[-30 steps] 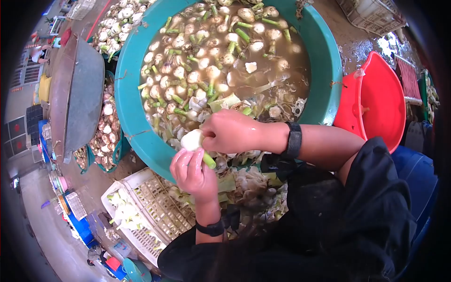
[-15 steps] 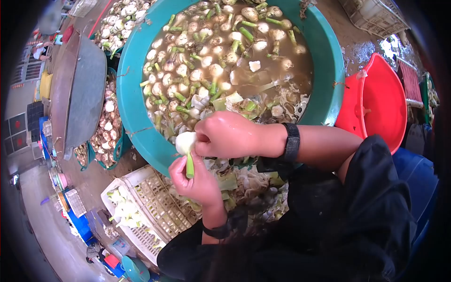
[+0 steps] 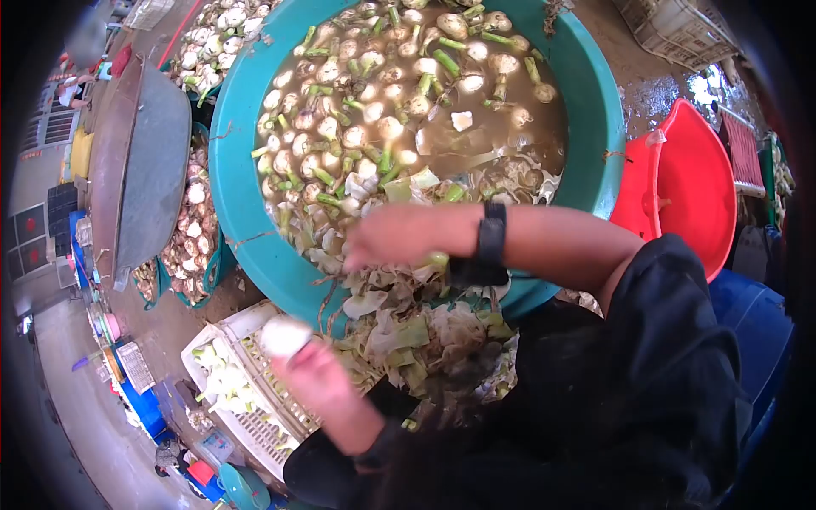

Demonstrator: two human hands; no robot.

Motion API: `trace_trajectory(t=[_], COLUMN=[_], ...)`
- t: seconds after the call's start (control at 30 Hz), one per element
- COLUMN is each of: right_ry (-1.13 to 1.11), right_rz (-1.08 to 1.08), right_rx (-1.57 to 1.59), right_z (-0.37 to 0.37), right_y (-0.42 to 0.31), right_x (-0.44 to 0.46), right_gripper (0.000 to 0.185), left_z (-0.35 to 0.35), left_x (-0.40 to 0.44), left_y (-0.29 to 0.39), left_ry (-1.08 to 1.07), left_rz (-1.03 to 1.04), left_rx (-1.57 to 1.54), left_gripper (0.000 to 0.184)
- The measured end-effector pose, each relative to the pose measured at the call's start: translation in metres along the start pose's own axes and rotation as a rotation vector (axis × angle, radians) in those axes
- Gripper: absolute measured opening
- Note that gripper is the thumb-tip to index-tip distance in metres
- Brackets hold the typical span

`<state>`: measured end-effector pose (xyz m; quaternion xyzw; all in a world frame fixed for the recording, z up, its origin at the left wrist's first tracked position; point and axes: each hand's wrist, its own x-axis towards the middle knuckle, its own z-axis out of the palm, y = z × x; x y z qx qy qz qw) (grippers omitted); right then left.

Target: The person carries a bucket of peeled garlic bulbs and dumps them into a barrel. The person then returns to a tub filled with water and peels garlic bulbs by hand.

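My left hand (image 3: 319, 378) is closed around a peeled white garlic bulb (image 3: 285, 337), blurred by motion, above the edge of a white plastic crate (image 3: 293, 406). Peeled bulbs with short green stems (image 3: 225, 376) lie in that crate. My right hand (image 3: 395, 236) is over the near side of a big green tub (image 3: 236, 183), its fingers too smeared to read. Unpeeled garlic bulbs (image 3: 355, 136) with cut green stems float in the tub's brown water. Loose wet skins (image 3: 442, 336) are heaped at the tub's near rim, below my right hand.
A red basin (image 3: 697, 187) stands at the tub's right side, with a blue barrel (image 3: 752, 319) nearer me. Sacks of garlic (image 3: 194, 229) and a grey metal wheelbarrow tray (image 3: 153, 170) are at the left. Another crate (image 3: 680, 34) sits at the back right.
My hands have parted. The left hand has carried the garlic bulb down and left, from the tub's rim to over the crate. My right hand has let go of the bulb and stayed over the tub.
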<state>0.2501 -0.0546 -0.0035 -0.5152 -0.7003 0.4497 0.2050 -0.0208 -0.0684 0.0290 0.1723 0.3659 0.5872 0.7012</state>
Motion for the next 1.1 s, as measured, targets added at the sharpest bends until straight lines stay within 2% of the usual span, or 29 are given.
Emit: trace_trajectory(t=[0.03,0.07,0.13,0.17,0.23,0.27,0.33,0.37,0.4,0.43,0.47,0.53,0.6,0.63,0.67,0.7,0.73,0.77,0.8,0.87,0.9,0.93,1.0,1.03,1.07,1.1], right_ry=[0.164,0.328,0.271,0.276,0.263,0.272,-0.076,0.123,0.124,0.333,0.517,0.629,0.778,1.028,1.025,0.731,0.423,0.307,0.309,0.17,0.347,0.347,0.409,0.34,0.227,0.231], right_rz=[0.072,0.142,0.145,0.148,0.036,0.035,0.172,0.222,0.216,0.273,0.319,0.06,-0.085,-0.299,-0.3,-0.295,-0.282,-0.224,-0.219,-0.281,-0.327,-0.328,-0.157,-0.047,0.068,0.073], right_rx=[-0.202,-0.402,-0.784,-0.775,-1.26,-1.263,-1.276,-1.052,-1.058,-0.586,-0.103,0.623,0.591,0.112,0.114,-0.205,-0.511,-0.623,-0.618,-0.698,-0.638,-0.638,-0.091,0.239,0.33,0.332], right_z=[-0.005,-0.015,-0.044,-0.048,-0.04,-0.038,-0.04,-0.039,-0.043,-0.048,-0.047,-0.033,-0.023,-0.013,-0.015,-0.02,-0.025,-0.024,-0.02,-0.013,-0.003,0.001,0.002,0.005,0.002,0.002], right_y=[0.027,0.05,0.081,0.099,0.135,0.137,0.138,0.142,0.128,0.102,0.078,0.045,0.006,0.011,0.01,0.008,0.006,0.001,-0.001,-0.006,0.001,0.006,0.018,0.028,0.026,0.027], right_x=[0.013,0.024,0.037,0.041,0.045,0.047,0.051,0.046,0.042,0.028,0.015,0.006,-0.013,-0.008,-0.013,-0.024,-0.031,-0.036,-0.039,-0.042,-0.037,-0.033,-0.025,-0.022,-0.026,-0.027], right_gripper=[0.027,0.02,0.02,0.02,0.022,0.022,0.023,0.031,0.031,0.034,0.038,0.037,0.039,0.031,0.031,0.026,0.021,0.013,0.013,0.008,0.011,0.011,0.017,0.02,0.021,0.021], left_z=[-0.02,-0.034,-0.048,-0.045,-0.037,-0.022,0.008,0.019,0.043,0.05,0.07,0.107,0.119,0.121,0.121,0.119,0.116,0.113,0.107,0.094,0.092,0.092,0.093,0.093,0.093,0.094], left_x=[-0.002,-0.012,-0.025,-0.026,-0.028,-0.028,-0.012,-0.002,-0.001,0.009,0.015,0.018,0.018,0.022,0.024,0.025,0.025,0.024,0.025,0.028,0.027,0.026,0.023,0.023,0.023,0.023], left_y=[0.047,0.086,0.127,0.128,0.123,0.106,0.057,0.033,0.0,-0.024,-0.05,-0.097,-0.117,-0.118,-0.117,-0.113,-0.106,-0.1,-0.098,-0.096,-0.094,-0.091,-0.087,-0.086,-0.085,-0.086], left_ry=[0.054,0.204,0.715,0.71,0.863,0.735,0.518,0.432,0.343,0.143,0.078,0.011,-0.133,-0.058,0.015,0.017,0.014,0.009,0.007,-0.135,-0.114,-0.114,-0.159,-0.172,-0.186,-0.19], left_rz=[0.001,0.191,0.568,0.569,0.529,0.443,0.308,0.257,0.259,0.179,0.085,-0.109,-0.164,-0.132,-0.102,-0.101,-0.087,-0.076,-0.081,-0.027,-0.073,-0.073,-0.182,-0.204,-0.227,-0.232], left_rx=[-0.205,-0.014,-0.113,-0.103,-0.085,0.029,0.258,0.377,0.515,0.665,0.745,0.813,0.604,0.664,0.725,0.724,0.855,0.991,0.996,1.031,0.989,0.989,0.873,0.874,0.875,0.877], left_gripper=[0.028,0.028,0.026,0.026,0.025,0.026,0.028,0.03,0.036,0.048,0.049,0.054,0.061,0.058,0.055,0.055,0.047,0.04,0.04,0.03,0.031,0.031,0.033,0.034,0.035,0.035])
